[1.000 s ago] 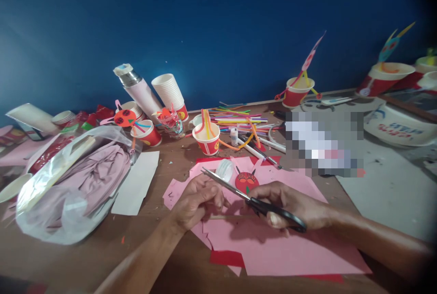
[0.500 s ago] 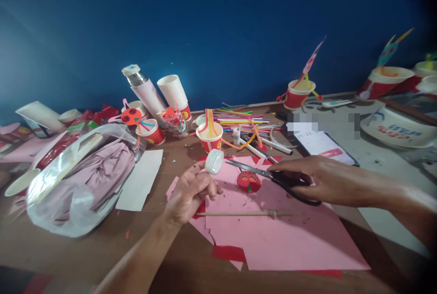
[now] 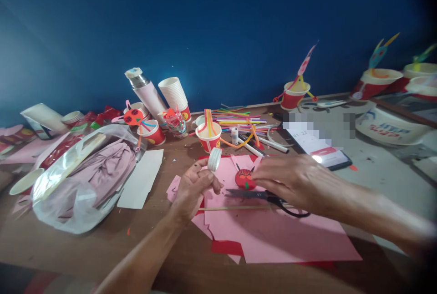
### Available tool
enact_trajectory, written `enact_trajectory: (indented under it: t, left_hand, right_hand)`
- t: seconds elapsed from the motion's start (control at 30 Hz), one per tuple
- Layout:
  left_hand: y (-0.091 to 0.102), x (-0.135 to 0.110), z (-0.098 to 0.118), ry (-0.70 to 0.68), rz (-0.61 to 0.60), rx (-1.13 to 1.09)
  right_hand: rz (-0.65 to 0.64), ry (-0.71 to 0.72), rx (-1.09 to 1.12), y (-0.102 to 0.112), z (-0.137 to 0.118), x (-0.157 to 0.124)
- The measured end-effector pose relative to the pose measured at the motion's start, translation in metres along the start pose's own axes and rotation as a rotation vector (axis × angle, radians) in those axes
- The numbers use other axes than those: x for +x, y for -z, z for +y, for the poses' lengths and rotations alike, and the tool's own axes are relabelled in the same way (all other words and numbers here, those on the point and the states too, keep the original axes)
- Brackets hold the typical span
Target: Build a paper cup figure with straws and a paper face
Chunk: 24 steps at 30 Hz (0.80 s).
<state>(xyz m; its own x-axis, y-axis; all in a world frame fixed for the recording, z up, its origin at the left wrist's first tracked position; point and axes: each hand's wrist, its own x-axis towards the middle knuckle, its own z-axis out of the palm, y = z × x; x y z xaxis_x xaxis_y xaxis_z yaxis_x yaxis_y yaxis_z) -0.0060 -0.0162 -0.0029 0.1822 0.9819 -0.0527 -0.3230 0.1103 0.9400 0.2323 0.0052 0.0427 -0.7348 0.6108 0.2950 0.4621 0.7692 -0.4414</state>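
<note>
My left hand (image 3: pixel 195 185) is closed round a roll of white tape (image 3: pixel 214 159), holding it upright above the pink paper (image 3: pixel 290 239). On that paper lies a red paper face (image 3: pixel 243 178) with lashes, a green nose and ear-like strips. The fingertips of my right hand (image 3: pixel 290 178) are at the face's right edge; blur hides whether they grip it. Just below that hand, the black-handled scissors (image 3: pixel 252 194) rest on the pink paper. A thin stick (image 3: pixel 235 208) lies crosswise nearer to me.
Behind the paper stand a red-and-white paper cup (image 3: pixel 209 141) with orange strips and a heap of coloured pipe cleaners (image 3: pixel 235 121). A plastic bag (image 3: pixel 85 207) is at left, a phone (image 3: pixel 317 148) at right. Farther back are a flask (image 3: pixel 148 96) and stacked cups (image 3: pixel 173 93).
My right hand has let go of the scissors, which now lie on the pink paper, and has moved left to the red face. My left hand has turned the tape roll slightly.
</note>
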Motion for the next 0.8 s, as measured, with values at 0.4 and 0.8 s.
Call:
enact_trajectory:
  t: [0.4,0.8]
  left_hand:
    - [-0.004,-0.001,-0.014,0.037,0.081,0.058]
    - [-0.012,-0.005,-0.016,0.022,0.162,0.209]
  right_hand:
    - [0.266,-0.005,-0.078,-0.057,-0.006,0.051]
    - [0.297,-0.021,-0.268,-0.069,-0.005,0.054]
